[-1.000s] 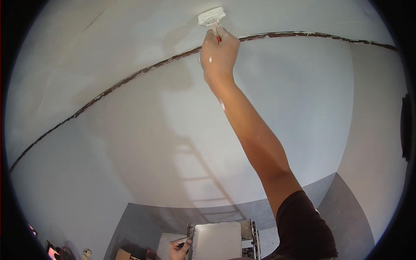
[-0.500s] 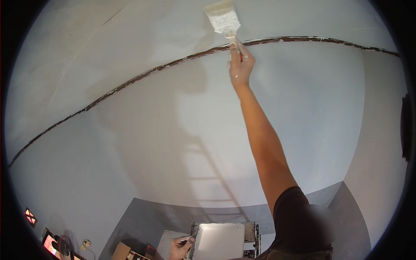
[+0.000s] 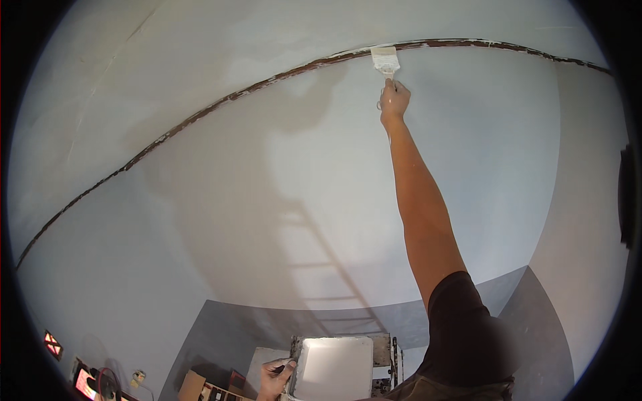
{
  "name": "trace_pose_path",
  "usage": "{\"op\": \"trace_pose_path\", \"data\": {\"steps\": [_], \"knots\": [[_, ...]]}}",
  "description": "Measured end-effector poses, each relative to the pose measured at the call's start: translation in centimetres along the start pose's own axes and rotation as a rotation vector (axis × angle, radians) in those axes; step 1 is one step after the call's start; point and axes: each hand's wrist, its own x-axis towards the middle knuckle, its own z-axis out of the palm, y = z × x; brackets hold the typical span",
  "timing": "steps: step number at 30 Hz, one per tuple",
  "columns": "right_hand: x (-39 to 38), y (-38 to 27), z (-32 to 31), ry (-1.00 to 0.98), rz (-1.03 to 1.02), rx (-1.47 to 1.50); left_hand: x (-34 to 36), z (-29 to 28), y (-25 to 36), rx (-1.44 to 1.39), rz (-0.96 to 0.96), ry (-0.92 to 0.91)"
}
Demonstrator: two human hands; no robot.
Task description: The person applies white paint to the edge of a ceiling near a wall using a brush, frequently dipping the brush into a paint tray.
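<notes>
The wall (image 3: 221, 220) is a pale bluish white, shading to a cooler blue-grey low down, and a soft grey shadow of a ladder and a figure lies across it. The ceiling (image 3: 200, 47) above is off-white. Between the two runs a dark brown seam (image 3: 200, 117), flecked with white paint along its upper stretch. The paintbrush (image 3: 385, 61) has bristles loaded white and a pale handle. Below, the paint tray (image 3: 336, 369) is white inside, set in a grey, paint-spattered frame. The sleeve (image 3: 461, 321) is dark brown, nearly black. In the lower corner stands a tan cardboard box (image 3: 192, 385), and a small light (image 3: 52, 343) glows red-orange.
</notes>
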Motion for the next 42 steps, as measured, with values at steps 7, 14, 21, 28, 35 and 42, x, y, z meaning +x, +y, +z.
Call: {"op": "trace_pose_path", "data": {"steps": [7, 14, 21, 28, 35, 42], "knots": [[4.5, -2.1, 4.2, 0.095, 0.058, -0.198, 1.0, -1.6, -2.7, 0.028, 0.011, -0.072], [3.0, -2.9, 6.0, 0.056, -0.333, -0.197, -1.1, 0.7, 2.7, 0.058, -0.061, -0.009], [-5.0, -2.0, 1.8, 0.024, -0.249, -0.063, 1.1, -0.9, -2.4, -0.027, 0.03, -0.027], [5.6, -2.5, 3.7, 0.158, -0.24, -0.075, 4.0, -3.1, -7.1, 0.178, 0.521, -0.164], [-2.5, -1.8, 3.4, -0.025, -0.388, 0.054, 0.7, -0.7, -0.8, 0.102, 0.012, -0.001], [0.4, -0.1, -0.7, 0.128, -0.001, 0.309, 2.4, -1.7, -3.4, 0.029, 0.088, -0.102]]}}
